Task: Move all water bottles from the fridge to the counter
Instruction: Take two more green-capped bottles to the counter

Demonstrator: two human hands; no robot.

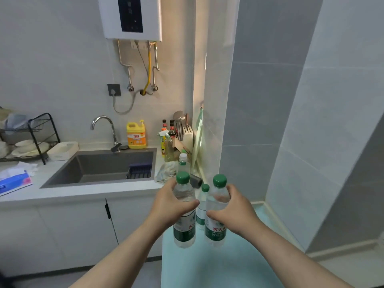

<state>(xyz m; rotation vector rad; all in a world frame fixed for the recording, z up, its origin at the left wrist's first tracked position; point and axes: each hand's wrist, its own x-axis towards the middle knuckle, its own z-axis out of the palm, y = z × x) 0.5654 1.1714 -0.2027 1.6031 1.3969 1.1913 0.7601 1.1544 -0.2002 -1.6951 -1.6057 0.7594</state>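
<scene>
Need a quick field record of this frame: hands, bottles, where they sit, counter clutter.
left hand: gripping left bottle, upright
right hand: gripping right bottle, upright
third bottle: green cap, stands between and behind the held two
white-cap bottle: on the counter, behind the left bottle
held bottles' position: over a pale green surface right of the counter; contact unclear
sink: left of the bottles
counter items: yellow detergent jug, knife block, tissue pack, dish rack
fridge: not in view

White counter [99, 191]: tissue box [14, 180], dish rack [31, 138], detergent jug [136, 134].
</scene>
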